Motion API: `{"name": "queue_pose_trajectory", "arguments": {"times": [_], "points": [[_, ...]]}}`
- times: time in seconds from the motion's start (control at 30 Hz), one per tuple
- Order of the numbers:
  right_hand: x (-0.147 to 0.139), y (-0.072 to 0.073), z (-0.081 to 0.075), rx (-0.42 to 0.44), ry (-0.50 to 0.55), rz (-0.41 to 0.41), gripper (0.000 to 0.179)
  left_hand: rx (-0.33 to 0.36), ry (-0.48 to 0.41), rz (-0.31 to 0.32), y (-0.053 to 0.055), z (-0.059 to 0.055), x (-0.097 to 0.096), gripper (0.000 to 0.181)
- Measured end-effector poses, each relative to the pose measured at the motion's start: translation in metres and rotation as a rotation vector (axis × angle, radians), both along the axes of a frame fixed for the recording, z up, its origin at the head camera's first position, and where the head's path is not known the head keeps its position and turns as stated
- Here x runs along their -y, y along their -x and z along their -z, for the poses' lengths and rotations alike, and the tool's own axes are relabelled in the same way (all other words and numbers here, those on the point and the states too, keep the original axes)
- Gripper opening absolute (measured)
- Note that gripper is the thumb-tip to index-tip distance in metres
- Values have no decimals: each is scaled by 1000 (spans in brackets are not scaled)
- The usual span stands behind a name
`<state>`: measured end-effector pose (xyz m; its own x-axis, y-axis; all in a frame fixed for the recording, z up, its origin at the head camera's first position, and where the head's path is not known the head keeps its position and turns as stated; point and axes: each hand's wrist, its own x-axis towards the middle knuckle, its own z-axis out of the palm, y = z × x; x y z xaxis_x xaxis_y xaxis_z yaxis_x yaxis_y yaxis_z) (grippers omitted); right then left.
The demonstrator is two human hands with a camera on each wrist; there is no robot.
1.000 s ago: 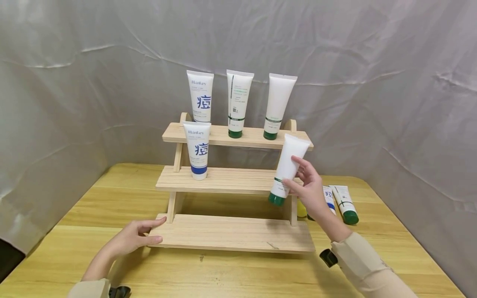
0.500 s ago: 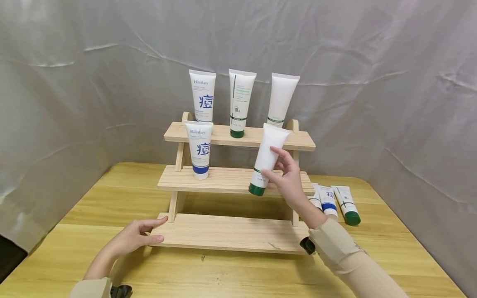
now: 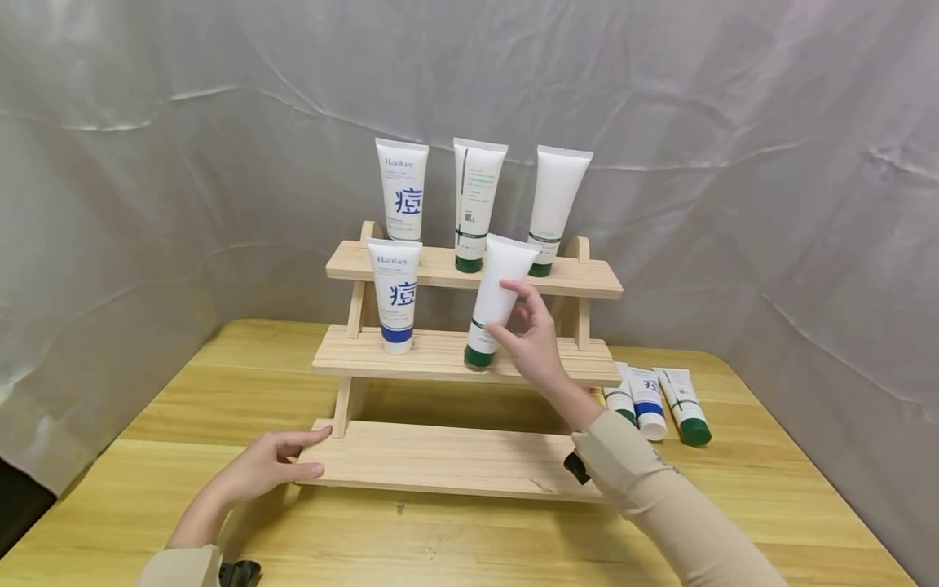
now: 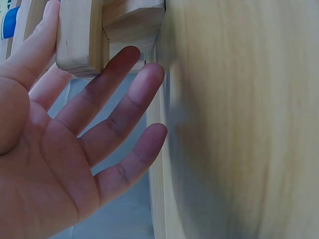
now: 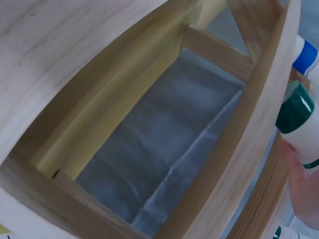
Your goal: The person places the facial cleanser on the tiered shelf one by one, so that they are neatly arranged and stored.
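Fingers and thumb of my right hand point(image 3: 531, 338) pinch a white squeeze tube point(image 3: 504, 281) with a green cap, tilted slightly, its cap at the front edge of the middle shelf point(image 3: 440, 359). In the right wrist view, the green cap point(image 5: 295, 107) overlaps the shelf edge. Left of it on that shelf stands a blue-banded tube point(image 3: 396, 293). My left hand point(image 3: 260, 465) holds the left end of the three-tier wooden display stand's bottom shelf point(image 3: 455, 461) between thumb and index finger. Its other fingers point(image 4: 122, 117) spread free in the left wrist view.
Along the top shelf point(image 3: 433, 259) stand a blue-lettered tube point(image 3: 402, 187) and two green-capped tubes, one in the middle point(image 3: 479, 204) and one at right point(image 3: 561, 196). Several more tubes, including a green-capped one point(image 3: 682, 403), lie on the wooden table point(image 3: 411, 546) right of the stand. A grey curtain point(image 3: 660, 98) hangs behind.
My right hand has carried the green-capped tube leftward and slightly up, from the right end of the middle shelf towards its centre. My left hand stays on the bottom shelf.
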<state>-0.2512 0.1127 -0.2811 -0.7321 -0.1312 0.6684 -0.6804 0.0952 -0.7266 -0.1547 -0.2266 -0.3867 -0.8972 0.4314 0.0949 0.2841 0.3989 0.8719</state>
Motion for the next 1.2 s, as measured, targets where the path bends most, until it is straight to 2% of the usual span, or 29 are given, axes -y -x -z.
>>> {"name": "queue_pose_trajectory", "arguments": {"times": [0.5,1.0,1.07,1.2], "points": [[24,9,2,-30,-23,-56,48,13,-16,8,1,2,1,57],[30,12,5,-75,-114,-33,47,21,-23,12,0,1,0,57],[30,11,5,-71,-117,-40,48,19,-19,10,0,1,0,57],[29,-2,-2,-67,-126,-49,49,18,-11,5,0,0,0,57]]}}
